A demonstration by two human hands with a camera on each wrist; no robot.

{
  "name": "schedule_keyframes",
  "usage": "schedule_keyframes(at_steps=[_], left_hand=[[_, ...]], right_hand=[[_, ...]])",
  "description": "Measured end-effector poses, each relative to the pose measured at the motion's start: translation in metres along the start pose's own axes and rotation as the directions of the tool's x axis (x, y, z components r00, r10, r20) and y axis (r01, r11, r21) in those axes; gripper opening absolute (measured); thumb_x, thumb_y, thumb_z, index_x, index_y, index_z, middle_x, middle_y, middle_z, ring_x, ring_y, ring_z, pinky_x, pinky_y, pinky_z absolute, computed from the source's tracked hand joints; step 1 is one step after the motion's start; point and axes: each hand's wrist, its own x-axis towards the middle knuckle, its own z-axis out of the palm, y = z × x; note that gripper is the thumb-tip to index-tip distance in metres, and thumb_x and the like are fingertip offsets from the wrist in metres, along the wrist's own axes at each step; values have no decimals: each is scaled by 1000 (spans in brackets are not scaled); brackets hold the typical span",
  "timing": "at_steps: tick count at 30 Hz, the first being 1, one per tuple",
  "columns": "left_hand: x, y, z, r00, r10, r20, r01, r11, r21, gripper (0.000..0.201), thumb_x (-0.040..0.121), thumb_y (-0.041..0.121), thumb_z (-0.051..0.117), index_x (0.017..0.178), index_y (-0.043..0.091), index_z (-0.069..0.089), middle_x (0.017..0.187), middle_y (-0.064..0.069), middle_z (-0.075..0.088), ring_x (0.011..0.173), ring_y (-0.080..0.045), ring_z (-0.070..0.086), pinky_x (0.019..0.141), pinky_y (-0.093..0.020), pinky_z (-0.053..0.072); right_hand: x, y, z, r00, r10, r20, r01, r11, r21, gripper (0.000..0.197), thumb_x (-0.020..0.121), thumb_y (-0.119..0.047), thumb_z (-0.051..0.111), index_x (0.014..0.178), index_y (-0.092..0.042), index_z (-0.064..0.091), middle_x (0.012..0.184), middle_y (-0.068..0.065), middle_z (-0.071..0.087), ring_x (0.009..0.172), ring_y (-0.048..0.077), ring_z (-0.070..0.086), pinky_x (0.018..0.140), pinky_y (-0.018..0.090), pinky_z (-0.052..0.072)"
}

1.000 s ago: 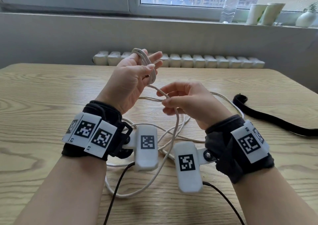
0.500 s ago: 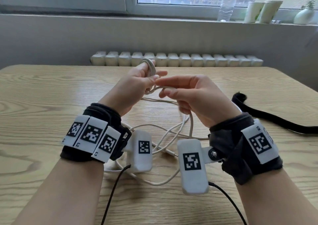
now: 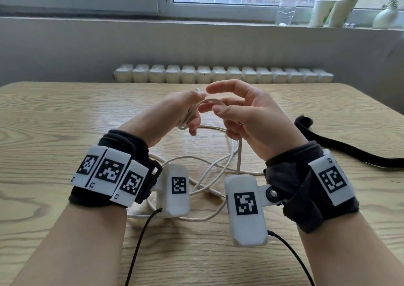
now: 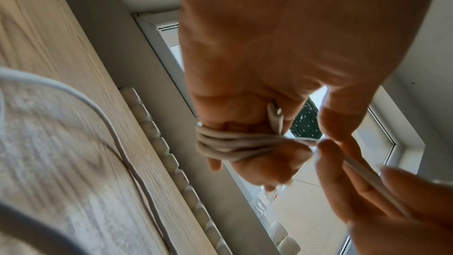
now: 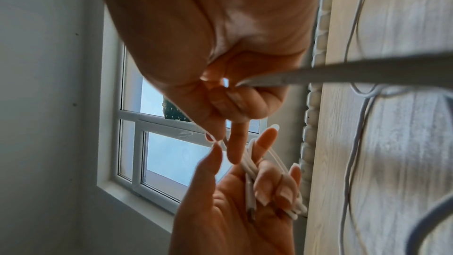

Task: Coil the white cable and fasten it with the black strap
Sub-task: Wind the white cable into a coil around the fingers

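Note:
The white cable [image 3: 231,154] lies partly in loose loops on the wooden table [image 3: 65,119]. Several turns of it are wound round the fingers of my left hand [image 3: 192,115], which is held above the table. In the left wrist view the coil [image 4: 232,143] wraps those fingers, with a plug [image 4: 274,117] tucked against the palm. My right hand [image 3: 218,104] is just right of it, its lower fingers curled round the running strand [image 5: 343,74], index finger stretched over the coil. The black strap [image 3: 328,145] lies flat on the table at the right, untouched.
A radiator [image 3: 218,75] runs behind the table's far edge. A bottle [image 3: 286,1], two paper cups [image 3: 334,12] and a small vase [image 3: 384,16] stand on the window sill. Thin black leads [image 3: 140,242] trail from my wrist cameras toward me.
My right hand has carried the strand up and over my left fingers, adding to the coil. Both hands have sunk a little and the slack on the table has shrunk.

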Motion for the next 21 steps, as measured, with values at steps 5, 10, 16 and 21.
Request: schedule_keyframes(at_steps=[5,10,16,21], left_hand=[[2,-3,-1,999,42,15,-43,999,21,56,86,50,39,110,5,62,49,10,40,53,-10,39,58,-24,40],[-3,-3,-2,999,14,52,-16,999,28,54,78,54,45,94,8,67,52,8,37,48,-6,37,70,-37,40],[-2,0,0,998,-25,62,26,1000,-13,50,80,53,45,81,7,64,47,9,33,45,-8,33,60,-26,41],[-2,3,-1,999,-1,48,8,990,-139,45,95,42,37,74,6,55,49,4,25,45,-12,24,50,-26,30]], right_hand=[[4,2,-7,996,38,-78,-31,996,86,32,80,15,57,98,-11,63,82,9,68,48,6,45,49,19,40],[6,8,-12,983,42,-177,-34,998,47,27,76,10,67,94,-10,65,84,9,72,74,17,60,57,20,48],[9,15,-13,919,-127,-372,39,971,-237,18,69,-6,81,75,-17,69,73,-1,71,66,7,65,60,18,50],[13,18,-23,842,-163,-514,0,953,-303,14,66,-16,84,66,-20,71,69,-6,72,67,5,65,70,20,49]])
